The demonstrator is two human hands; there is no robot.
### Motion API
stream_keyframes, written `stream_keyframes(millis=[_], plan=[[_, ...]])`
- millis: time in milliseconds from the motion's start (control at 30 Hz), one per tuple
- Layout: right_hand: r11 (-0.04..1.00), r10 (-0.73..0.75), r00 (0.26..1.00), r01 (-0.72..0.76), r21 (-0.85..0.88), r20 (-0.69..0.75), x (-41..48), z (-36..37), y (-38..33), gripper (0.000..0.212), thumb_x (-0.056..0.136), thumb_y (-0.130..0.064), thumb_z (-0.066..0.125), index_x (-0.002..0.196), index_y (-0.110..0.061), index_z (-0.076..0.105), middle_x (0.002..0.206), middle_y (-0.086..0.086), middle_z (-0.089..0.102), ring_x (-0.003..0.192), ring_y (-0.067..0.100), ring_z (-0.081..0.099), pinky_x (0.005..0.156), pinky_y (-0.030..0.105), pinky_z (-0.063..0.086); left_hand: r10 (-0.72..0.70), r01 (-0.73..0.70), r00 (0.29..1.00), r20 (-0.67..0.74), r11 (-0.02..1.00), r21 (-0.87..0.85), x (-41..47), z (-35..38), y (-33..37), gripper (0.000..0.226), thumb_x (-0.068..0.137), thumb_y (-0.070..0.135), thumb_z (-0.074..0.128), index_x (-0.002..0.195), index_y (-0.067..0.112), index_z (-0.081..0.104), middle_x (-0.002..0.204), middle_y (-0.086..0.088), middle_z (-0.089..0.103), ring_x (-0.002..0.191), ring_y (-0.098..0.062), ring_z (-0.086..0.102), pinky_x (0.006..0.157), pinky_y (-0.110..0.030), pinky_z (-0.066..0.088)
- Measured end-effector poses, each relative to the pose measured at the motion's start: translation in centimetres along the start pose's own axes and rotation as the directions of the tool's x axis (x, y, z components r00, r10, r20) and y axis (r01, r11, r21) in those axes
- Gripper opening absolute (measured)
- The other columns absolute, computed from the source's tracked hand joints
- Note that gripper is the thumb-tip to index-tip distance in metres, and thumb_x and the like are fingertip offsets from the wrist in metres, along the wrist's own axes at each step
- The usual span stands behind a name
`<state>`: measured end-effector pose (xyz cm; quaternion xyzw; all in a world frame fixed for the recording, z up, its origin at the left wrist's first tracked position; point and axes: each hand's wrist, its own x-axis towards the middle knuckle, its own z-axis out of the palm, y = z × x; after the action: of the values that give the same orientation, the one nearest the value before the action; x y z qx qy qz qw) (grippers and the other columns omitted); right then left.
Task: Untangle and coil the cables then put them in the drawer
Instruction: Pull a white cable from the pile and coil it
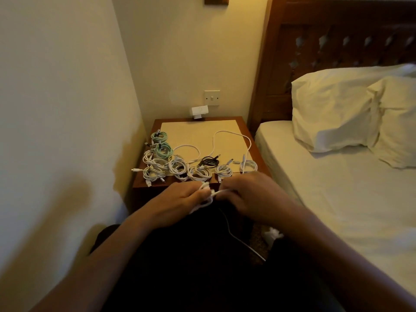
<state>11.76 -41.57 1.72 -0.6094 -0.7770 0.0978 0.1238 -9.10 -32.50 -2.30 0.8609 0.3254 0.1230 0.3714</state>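
In front of the bedside table [139, 182], above the person's lap, I see the left hand [177, 199] and right hand [249, 194] close together; both sets of fingers curl round a white cable [210, 195], pinching it between them; its free length trails down across the lap. On the table, coiled white cables [200, 173] line the front edge; two mint-green coils [163, 149] lie at the left; a black cable [209, 162] and a loose white cable [225, 132] lie behind the row.
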Motion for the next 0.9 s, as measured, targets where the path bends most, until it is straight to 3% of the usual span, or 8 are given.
stream_keyframes(millis=[100,233,367,633,700,767,833,900], plan=[[0.998,-0.042,0.995,0.037,-0.059,-0.096,1.3,-0.9,5.7,0.014,0.103,-0.029,0.058,0.103,-0.025,0.072,0.087,-0.008,0.069,0.077,0.005,0.062,0.072,0.024,0.049,-0.054,0.058,0.998,0.041,0.994,-0.091,-1.6,-2.6,-0.4,0.049,0.084,0.071,0.054,0.093,0.028,0.076,0.084,0.000,0.072,0.071,-0.014,0.063,0.066,-0.028,0.046],[0.993,-0.008,0.963,-0.024,-0.115,-0.271,1.1,-1.7,13.4,0.011,0.096,-0.011,0.069,0.104,-0.015,0.074,0.091,-0.003,0.071,0.076,0.009,0.060,0.067,0.021,0.042,-0.072,-0.014,0.968,-0.242,0.942,-0.336,-3.1,-5.5,-1.3,0.048,0.098,0.047,0.060,0.083,0.002,0.072,0.065,-0.018,0.056,0.053,-0.022,0.046,0.053,-0.026,0.039],[0.967,0.171,0.930,-0.222,-0.127,-0.325,0.4,-1.9,19.7,0.013,0.099,-0.005,0.062,0.096,-0.009,0.074,0.093,0.008,0.069,0.085,0.028,0.062,0.070,0.036,0.048,-0.251,-0.069,0.789,-0.560,0.870,-0.488,-1.9,-6.8,-3.8,0.049,0.097,0.034,0.066,0.077,-0.010,0.058,0.057,-0.013,0.040,0.044,-0.018,0.032,0.045,-0.024,0.028],[0.812,0.577,0.816,-0.574,0.103,-0.005,-7.0,1.2,25.8,0.028,0.105,-0.014,0.054,0.082,-0.026,0.064,0.094,0.007,0.071,0.085,0.021,0.065,0.069,0.025,0.044,-0.594,-0.313,0.535,-0.601,0.521,-0.794,0.2,-9.2,-6.2,0.028,0.095,0.032,0.071,0.076,0.014,0.060,0.054,-0.002,0.044,0.034,-0.008,0.034,0.037,-0.017,0.027],[0.773,0.621,0.780,-0.625,0.104,0.069,-8.4,2.0,25.6,0.022,0.104,-0.022,0.058,0.085,-0.028,0.065,0.099,0.008,0.072,0.089,0.022,0.065,0.071,0.024,0.045,-0.567,-0.297,0.565,-0.600,0.539,-0.788,0.2,-9.3,-5.8,0.031,0.095,0.032,0.070,0.073,0.015,0.059,0.048,0.001,0.041,0.033,-0.009,0.033,0.038,-0.018,0.026],[0.782,0.611,0.771,-0.623,0.014,0.177,-8.1,2.1,23.8,0.015,0.097,-0.035,0.070,0.109,-0.028,0.065,0.120,0.005,0.067,0.102,0.018,0.061,0.082,0.025,0.047,-0.474,-0.211,0.680,-0.559,0.604,-0.768,0.6,-8.0,-4.1,0.041,0.097,0.034,0.068,0.061,0.016,0.057,0.042,0.002,0.035,0.033,-0.011,0.030,0.041,-0.019,0.025],[0.808,0.588,0.769,-0.567,-0.158,0.252,-6.8,1.8,21.3,0.072,0.083,-0.050,0.081,0.143,-0.028,0.048,0.142,0.005,0.053,0.122,0.021,0.052,0.100,0.032,0.047,-0.390,-0.075,0.787,-0.478,0.710,-0.701,1.0,-5.9,-1.1,0.046,0.098,0.038,0.064,0.059,0.015,0.058,0.042,0.004,0.041,0.034,-0.011,0.035,0.044,-0.021,0.030],[0.838,0.542,0.805,-0.498,-0.222,0.241,-4.9,0.9,16.8,0.102,0.075,-0.058,0.084,0.157,-0.029,0.029,0.156,0.005,0.038,0.138,0.027,0.040,0.113,0.042,0.041,-0.281,-0.012,0.882,-0.378,0.790,-0.613,1.3,-3.8,1.9,0.045,0.098,0.043,0.061,0.067,0.011,0.061,0.049,0.003,0.053,0.037,-0.010,0.041,0.052,-0.024,0.038]])
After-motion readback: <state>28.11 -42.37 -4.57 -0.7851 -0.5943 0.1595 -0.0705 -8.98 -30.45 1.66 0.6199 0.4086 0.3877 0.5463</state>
